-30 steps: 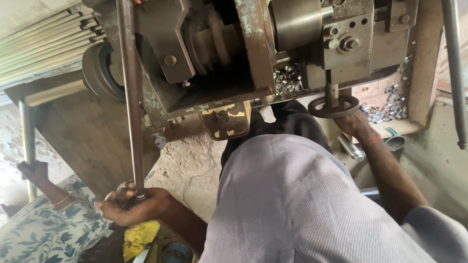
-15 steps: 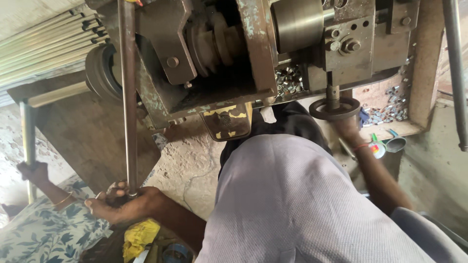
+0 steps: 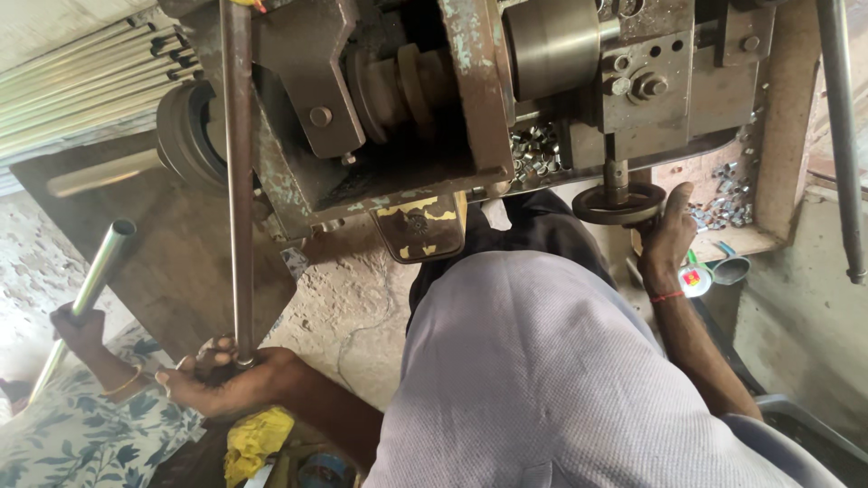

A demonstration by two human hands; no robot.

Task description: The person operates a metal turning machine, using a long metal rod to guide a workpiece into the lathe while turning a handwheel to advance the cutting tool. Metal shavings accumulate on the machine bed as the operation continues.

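Hands: left [image 3: 217,384] grips rod [image 3: 239,181] end; right [image 3: 667,239] holds handwheel [image 3: 618,204]

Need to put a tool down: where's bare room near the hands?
Bare concrete floor lies between the yellow plate, the left hand on the long rod and the knee. Crowded: the tray of small metal pieces beside the right hand on the handwheel.

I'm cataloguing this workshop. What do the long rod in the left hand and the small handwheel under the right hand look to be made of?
Rod: looks like bare steel, dull grey-brown with a faint sheen, probably lightly rusted. The left hand grips its lower end.
Handwheel: dark metal, possibly cast iron or steel, with a worn, smooth rim. The right hand rests against it.
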